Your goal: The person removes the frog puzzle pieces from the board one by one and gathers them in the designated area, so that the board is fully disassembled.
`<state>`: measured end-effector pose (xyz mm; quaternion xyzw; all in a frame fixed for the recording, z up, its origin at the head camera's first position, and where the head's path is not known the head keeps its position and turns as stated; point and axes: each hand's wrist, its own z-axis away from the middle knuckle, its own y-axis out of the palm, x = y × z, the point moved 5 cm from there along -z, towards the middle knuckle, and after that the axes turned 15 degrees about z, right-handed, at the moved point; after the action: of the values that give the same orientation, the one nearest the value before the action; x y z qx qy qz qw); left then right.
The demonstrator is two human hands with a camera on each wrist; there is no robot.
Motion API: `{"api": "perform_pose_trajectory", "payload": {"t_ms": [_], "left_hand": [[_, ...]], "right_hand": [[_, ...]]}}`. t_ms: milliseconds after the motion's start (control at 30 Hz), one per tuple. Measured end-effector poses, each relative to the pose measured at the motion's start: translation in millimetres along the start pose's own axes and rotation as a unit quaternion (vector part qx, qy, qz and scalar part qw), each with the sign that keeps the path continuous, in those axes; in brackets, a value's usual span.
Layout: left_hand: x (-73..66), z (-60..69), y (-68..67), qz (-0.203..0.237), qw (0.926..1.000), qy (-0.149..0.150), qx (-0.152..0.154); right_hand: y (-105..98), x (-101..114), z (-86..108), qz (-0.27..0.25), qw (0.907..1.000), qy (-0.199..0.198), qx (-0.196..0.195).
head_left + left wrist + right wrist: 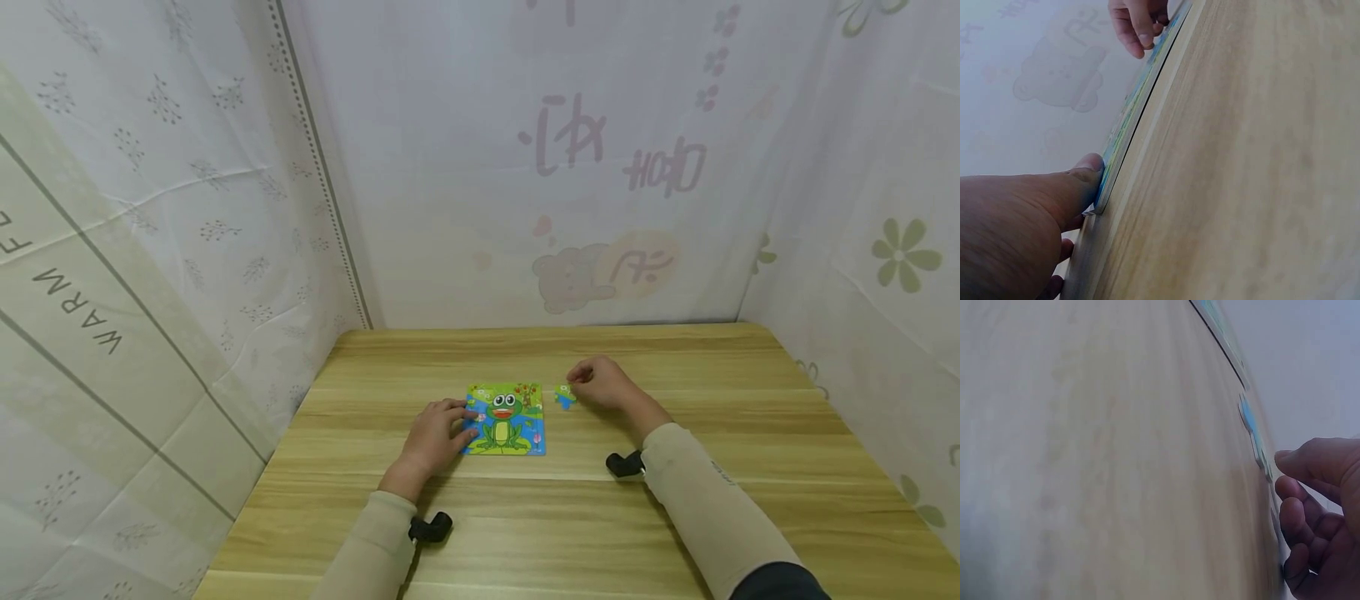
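Observation:
A square frog puzzle (504, 425) in green and blue lies flat on the wooden table, seen nearly edge-on in the left wrist view (1132, 119). At its left edge rests my left hand (432, 437), fingers spread and the thumb (1090, 164) touching the border. A loose green and blue puzzle piece (565, 397) lies just right of the puzzle, apart from it. My right hand (603, 383) is at the piece's right side, fingers loosely bent. In the right wrist view the thumb (1300, 459) is close beside the piece (1252, 428), with no grip visible.
The wooden table (525, 533) extends around the puzzle on all sides. Patterned cloth (480, 167) hangs behind the table's back edge and along both sides. Black devices stick out from the left sleeve (431, 527) and the right sleeve (625, 464).

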<state>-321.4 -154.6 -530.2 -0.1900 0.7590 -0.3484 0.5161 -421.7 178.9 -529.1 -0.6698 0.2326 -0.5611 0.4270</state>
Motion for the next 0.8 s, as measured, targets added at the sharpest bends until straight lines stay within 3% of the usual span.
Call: {"api": "perform_pose_trajectory", "payload": {"t_ms": [300, 567, 800], "left_hand": [[0.9, -0.5, 1.0, 0.000, 1.0000, -0.003, 0.002], [0.9, -0.9, 1.5, -0.004, 1.0000, -0.007, 0.003], [-1.8, -0.8, 0.6, -0.002, 1.0000, -0.007, 0.000]], "right_hand": [[3.6, 14.4, -4.6, -0.008, 0.9997, 0.017, 0.012], [7.4, 33.9, -15.1, 0.009, 0.9998, -0.008, 0.013], [14.7, 50.7, -19.1, -0.005, 0.9995, -0.027, 0.015]]}}
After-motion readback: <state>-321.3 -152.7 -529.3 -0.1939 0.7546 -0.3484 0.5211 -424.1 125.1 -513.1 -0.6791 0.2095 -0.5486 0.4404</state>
